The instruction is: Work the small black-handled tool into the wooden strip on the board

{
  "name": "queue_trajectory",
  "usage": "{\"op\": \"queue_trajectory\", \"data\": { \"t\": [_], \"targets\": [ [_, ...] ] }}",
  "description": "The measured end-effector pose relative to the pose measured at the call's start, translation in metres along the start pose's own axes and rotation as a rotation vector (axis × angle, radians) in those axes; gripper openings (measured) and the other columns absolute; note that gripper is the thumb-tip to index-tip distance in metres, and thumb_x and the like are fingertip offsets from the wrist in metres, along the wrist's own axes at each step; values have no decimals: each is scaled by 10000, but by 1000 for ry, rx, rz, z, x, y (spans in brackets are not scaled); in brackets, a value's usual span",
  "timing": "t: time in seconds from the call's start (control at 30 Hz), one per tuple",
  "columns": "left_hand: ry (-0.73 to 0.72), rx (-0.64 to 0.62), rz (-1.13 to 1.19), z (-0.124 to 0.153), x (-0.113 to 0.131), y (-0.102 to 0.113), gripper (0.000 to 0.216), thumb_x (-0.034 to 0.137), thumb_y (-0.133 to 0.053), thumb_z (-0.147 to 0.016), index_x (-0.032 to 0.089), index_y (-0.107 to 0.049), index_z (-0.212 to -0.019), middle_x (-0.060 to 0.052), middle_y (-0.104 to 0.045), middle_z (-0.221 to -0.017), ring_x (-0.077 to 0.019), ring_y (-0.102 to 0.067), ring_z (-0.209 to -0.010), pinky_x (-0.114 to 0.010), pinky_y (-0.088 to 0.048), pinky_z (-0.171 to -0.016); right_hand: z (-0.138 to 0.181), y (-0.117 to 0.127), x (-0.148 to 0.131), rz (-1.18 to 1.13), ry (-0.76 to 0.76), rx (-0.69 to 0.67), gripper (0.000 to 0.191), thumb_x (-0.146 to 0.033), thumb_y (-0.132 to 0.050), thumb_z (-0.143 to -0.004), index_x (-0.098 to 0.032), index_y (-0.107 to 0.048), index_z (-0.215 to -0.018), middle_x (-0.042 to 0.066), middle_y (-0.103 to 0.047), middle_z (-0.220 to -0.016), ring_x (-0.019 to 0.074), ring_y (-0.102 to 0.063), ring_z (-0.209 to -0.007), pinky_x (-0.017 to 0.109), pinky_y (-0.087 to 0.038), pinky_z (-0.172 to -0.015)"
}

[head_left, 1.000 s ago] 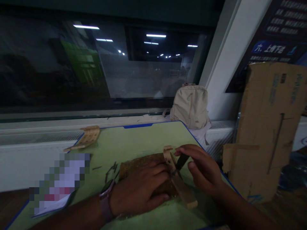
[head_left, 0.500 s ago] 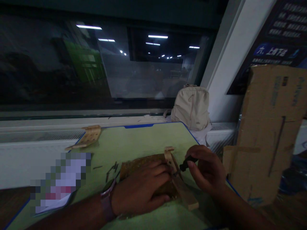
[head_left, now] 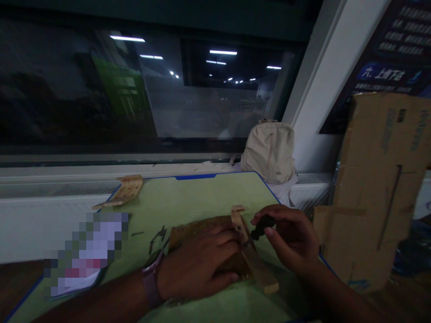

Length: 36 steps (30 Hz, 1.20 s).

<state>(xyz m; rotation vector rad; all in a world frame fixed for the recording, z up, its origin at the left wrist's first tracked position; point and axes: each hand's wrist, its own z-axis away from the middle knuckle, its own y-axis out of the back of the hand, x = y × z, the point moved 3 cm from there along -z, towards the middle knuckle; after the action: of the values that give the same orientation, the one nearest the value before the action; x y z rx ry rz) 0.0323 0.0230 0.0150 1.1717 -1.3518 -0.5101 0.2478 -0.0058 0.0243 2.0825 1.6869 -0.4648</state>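
Note:
My left hand (head_left: 198, 264) lies stretched out over a brown sheet-like piece (head_left: 185, 233), its thumb apart from the fingers. Its fingertips rest against a narrow wooden piece (head_left: 261, 271) with holes and a raised far end. In my right hand (head_left: 298, 237), thumb and fingers close round the black handle of a screwdriver (head_left: 262, 227). Its tip points down-left at the wood, beside my left fingertips; the exact contact point is too dark to make out. Several thin dark screws or pins (head_left: 157, 237) lie left of the brown piece.
A slatted wooden part (head_left: 129, 190) lies at the table's far left corner. Nearer, a blurred-out sheet (head_left: 90, 255) covers the left side of the green tabletop (head_left: 202, 193). Behind stands a beige backpack (head_left: 269, 150); a tall cardboard box (head_left: 373, 188) is at the right.
My right fingers have shifted on the screwdriver handle, the index finger reaching further forward and the handle turned slightly. The left hand and the wooden piece stay in place.

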Motion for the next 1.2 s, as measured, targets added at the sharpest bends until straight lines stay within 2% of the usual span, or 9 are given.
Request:
{"op": "queue_trajectory", "data": {
  "t": [0.3, 0.4, 0.5, 0.6, 0.73, 0.87, 0.93, 1.03, 1.2],
  "targets": [
    [-17, 19, -5, 0, -2, -2, 394, 332, -741, -1025, 168, -649, -1371, -163, -657, -1499, -349, -518, -1514, -522, -398, -1303, -3, 3, -10, 25, 45, -49, 264, -148, -710, -992, -262, -744, -1228, 86, -789, -918, 245, -787, -817, 414, -685, -685],
    [-19, 10, -10, 0, -2, -2, 397, 336, -727, -1034, 166, -644, -1382, -161, -654, -1504, -344, -538, -1493, -508, -397, -1304, -2, 2, -9, 36, 36, -42, 232, -213, -650, -1046, -251, -766, -1243, 121, -831, -1006, 273, -818, -926, 466, -713, -754],
    [-6, -6, -9, 0, -2, -1, 414, 328, -734, -1029, 162, -643, -1397, -157, -656, -1498, -339, -550, -1477, -496, -402, -1299, -3, -2, -6, -2, -13, -50, 233, -187, -619, -1070, -266, -766, -1233, 120, -855, -1112, 268, -837, -1035, 487, -728, -860],
    [8, -18, -20, 0, -1, -1, 440, 319, -753, -1022, 145, -642, -1411, -161, -649, -1509, -345, -528, -1495, -497, -390, -1306, -4, -3, -3, -49, -60, -56, 195, -198, -662, -1055, -268, -750, -1215, 105, -835, -1055, 244, -831, -965, 414, -724, -779],
    [7, -26, -23, -1, 0, -1, 451, 318, -768, -1018, 139, -643, -1413, -159, -645, -1518, -344, -531, -1488, -490, -390, -1306, -5, 2, -5, 18, -6, 8, 203, -201, -791, -966, -281, -742, -1147, 48, -726, -913, 206, -743, -807, 325, -639, -631],
    [5, -24, -25, -1, -1, -1, 449, 348, -761, -1026, 141, -643, -1407, -167, -648, -1512, -352, -541, -1475, -494, -398, -1293, -4, 4, -6, 130, 38, -29, 178, -257, -780, -977, -279, -765, -1153, 68, -731, -927, 234, -734, -824, 375, -629, -648],
    [7, -24, -30, -1, 0, -1, 449, 343, -763, -1023, 148, -639, -1409, -164, -650, -1509, -353, -533, -1484, -502, -395, -1291, -3, 3, -6, 103, 28, -53, 201, -293, -693, -1037, -275, -762, -1225, 104, -773, -1007, 266, -774, -926, 407, -656, -689],
    [13, -26, -30, -1, 1, -1, 450, 319, -765, -1019, 149, -634, -1414, -156, -651, -1507, -342, -530, -1489, -494, -393, -1295, -2, 0, -4, 1, -44, -97, 237, -242, -619, -1081, -289, -738, -1280, 106, -811, -1067, 254, -809, -994, 386, -679, -734],
    [-9, -15, -27, -1, 0, -1, 449, 324, -777, -1010, 137, -646, -1396, -160, -652, -1499, -347, -524, -1491, -488, -388, -1302, -5, 0, 1, -35, -22, -68, 265, -193, -753, -997, -297, -712, -1237, 50, -750, -932, 208, -760, -827, 306, -636, -621]
  ]
}}
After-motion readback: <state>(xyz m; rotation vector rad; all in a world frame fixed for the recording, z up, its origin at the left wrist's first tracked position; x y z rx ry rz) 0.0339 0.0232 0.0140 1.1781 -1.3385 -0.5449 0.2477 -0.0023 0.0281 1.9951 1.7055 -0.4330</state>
